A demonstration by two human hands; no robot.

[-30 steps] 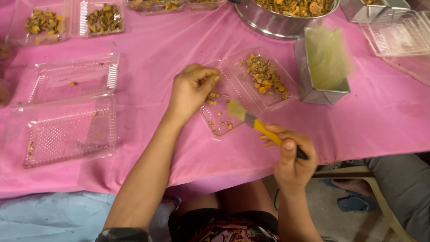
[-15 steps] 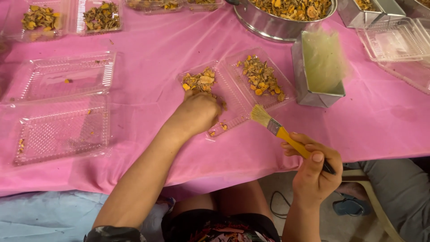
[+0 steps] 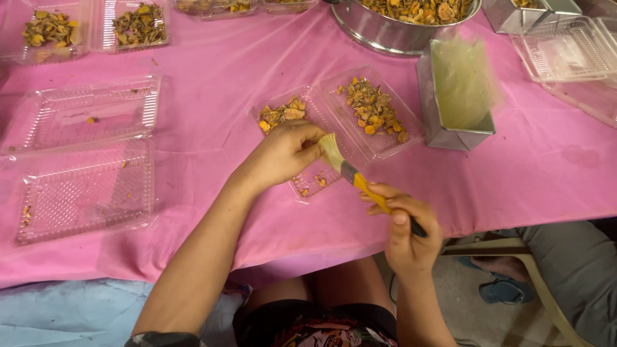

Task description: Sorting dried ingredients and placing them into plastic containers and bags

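My left hand [image 3: 283, 154] lies curled on the near half of an open clear hinged container [image 3: 334, 132], over a pile of orange-brown dried pieces [image 3: 281, 114]. The far half holds more of the same pieces [image 3: 373, 110]. My right hand [image 3: 411, 228] grips the yellow handle of a small brush [image 3: 347, 168], whose pale bristles reach up beside my left hand's fingers over the container.
An open empty clear container [image 3: 83, 154] lies at left. Filled containers [image 3: 96, 26] stand at the back left. A steel bowl of dried pieces [image 3: 411, 19] and a steel box with a greenish liner [image 3: 456, 96] sit behind. More clear trays [image 3: 565, 58] at right. The pink table edge runs close to me.
My right hand has brought the brush up and left, so the bristles now reach my left hand over the container. My left hand stays on the near half.
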